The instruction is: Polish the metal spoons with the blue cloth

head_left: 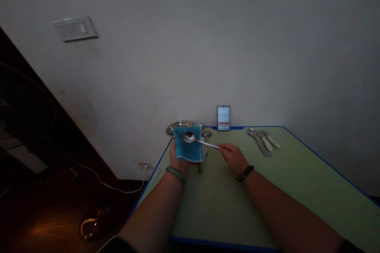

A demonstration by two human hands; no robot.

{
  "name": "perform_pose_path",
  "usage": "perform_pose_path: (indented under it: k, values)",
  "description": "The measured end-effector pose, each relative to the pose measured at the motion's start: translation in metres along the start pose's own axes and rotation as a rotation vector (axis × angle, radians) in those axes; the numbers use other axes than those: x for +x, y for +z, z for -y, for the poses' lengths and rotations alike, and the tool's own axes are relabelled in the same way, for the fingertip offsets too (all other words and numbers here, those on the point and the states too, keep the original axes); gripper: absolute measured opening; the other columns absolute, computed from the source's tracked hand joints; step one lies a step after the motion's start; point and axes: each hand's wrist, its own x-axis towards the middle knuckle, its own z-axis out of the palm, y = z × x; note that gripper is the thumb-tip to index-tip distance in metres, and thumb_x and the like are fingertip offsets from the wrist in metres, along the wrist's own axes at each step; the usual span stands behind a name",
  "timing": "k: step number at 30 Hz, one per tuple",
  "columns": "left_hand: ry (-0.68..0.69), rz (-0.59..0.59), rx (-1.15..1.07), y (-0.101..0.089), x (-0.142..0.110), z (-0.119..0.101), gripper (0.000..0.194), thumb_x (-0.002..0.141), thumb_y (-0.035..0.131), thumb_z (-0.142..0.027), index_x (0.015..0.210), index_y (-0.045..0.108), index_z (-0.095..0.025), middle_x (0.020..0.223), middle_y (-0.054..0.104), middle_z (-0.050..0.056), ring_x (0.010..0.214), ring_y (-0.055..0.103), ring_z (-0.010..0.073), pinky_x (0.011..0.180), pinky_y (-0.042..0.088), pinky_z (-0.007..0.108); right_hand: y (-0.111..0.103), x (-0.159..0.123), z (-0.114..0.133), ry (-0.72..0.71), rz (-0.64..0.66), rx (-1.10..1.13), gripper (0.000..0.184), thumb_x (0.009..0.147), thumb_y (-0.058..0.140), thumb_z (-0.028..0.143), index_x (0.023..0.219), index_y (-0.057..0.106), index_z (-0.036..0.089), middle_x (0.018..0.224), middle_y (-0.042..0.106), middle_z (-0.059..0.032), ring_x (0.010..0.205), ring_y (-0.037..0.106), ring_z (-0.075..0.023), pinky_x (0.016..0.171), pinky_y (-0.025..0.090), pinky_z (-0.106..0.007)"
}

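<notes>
A blue cloth (190,153) with a pale edge lies spread over my left hand (177,161), which supports it from below; most of those fingers are hidden behind it. My right hand (233,155) is closed round the handle end of a metal spoon (208,143). The spoon's bowl rests against or just over the cloth, pointing left. Behind the cloth, a shiny metal dish (178,123) shows in part at the table's far left corner. More cutlery (207,133) lies on the table just right of the cloth, partly covered by it.
The green table (225,205) has a blue edge and stands against a wall. A phone (223,118) leans upright at its back. Several pieces of cutlery (263,141), some with cream handles, lie at the back right. A white cable (118,189) hangs left of the table.
</notes>
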Motion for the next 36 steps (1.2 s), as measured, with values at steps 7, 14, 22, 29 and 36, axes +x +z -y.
perform_pose_path:
  k: [7, 14, 22, 29, 36]
  values:
    - [-0.097, 0.128, 0.044, 0.003, -0.003, 0.003, 0.040, 0.079, 0.038, -0.044, 0.098, 0.061, -0.017, 0.094, 0.066, 0.012, 0.090, 0.059, 0.0306, 0.076, 0.044, 0.052, 0.001, -0.001, 0.004, -0.054, -0.009, -0.059, 0.032, 0.071, 0.049, 0.037, 0.087, 0.067, 0.015, 0.061, 0.056, 0.0005, 0.055, 0.047, -0.0116, 0.051, 0.036, -0.023]
    - [-0.110, 0.102, 0.008, 0.002, -0.004, 0.003, 0.041, 0.080, 0.035, -0.042, 0.095, 0.061, -0.015, 0.092, 0.066, 0.012, 0.086, 0.060, 0.0304, 0.077, 0.043, 0.053, 0.000, -0.003, 0.010, -0.030, 0.021, -0.102, 0.030, 0.070, 0.050, 0.035, 0.082, 0.069, 0.015, 0.059, 0.058, 0.0008, 0.057, 0.048, -0.0126, 0.054, 0.038, -0.024]
    - [-0.020, 0.146, -0.038, 0.005, -0.005, 0.001, 0.040, 0.080, 0.035, -0.040, 0.095, 0.062, -0.015, 0.094, 0.066, 0.011, 0.097, 0.056, 0.0304, 0.081, 0.043, 0.047, -0.004, 0.001, 0.006, -0.018, -0.099, -0.094, 0.028, 0.068, 0.051, 0.036, 0.077, 0.068, 0.016, 0.060, 0.058, 0.0003, 0.055, 0.048, -0.0126, 0.051, 0.037, -0.024]
    - [-0.078, 0.097, 0.029, 0.006, -0.009, 0.002, 0.042, 0.081, 0.030, -0.042, 0.088, 0.063, -0.017, 0.086, 0.067, 0.010, 0.093, 0.057, 0.0312, 0.078, 0.043, 0.048, 0.001, 0.003, -0.001, 0.049, 0.000, 0.060, 0.029, 0.069, 0.052, 0.038, 0.081, 0.064, 0.016, 0.047, 0.044, 0.0052, 0.042, 0.036, -0.0080, 0.041, 0.027, -0.021]
    - [-0.092, 0.135, -0.027, 0.005, -0.007, 0.004, 0.040, 0.079, 0.036, -0.042, 0.091, 0.063, -0.016, 0.089, 0.067, 0.010, 0.101, 0.054, 0.0322, 0.084, 0.041, 0.049, 0.006, -0.004, 0.007, 0.263, 0.185, 0.283, 0.023, 0.065, 0.052, 0.033, 0.078, 0.058, 0.015, 0.043, 0.031, 0.0099, 0.035, 0.025, -0.0051, 0.037, 0.017, -0.020]
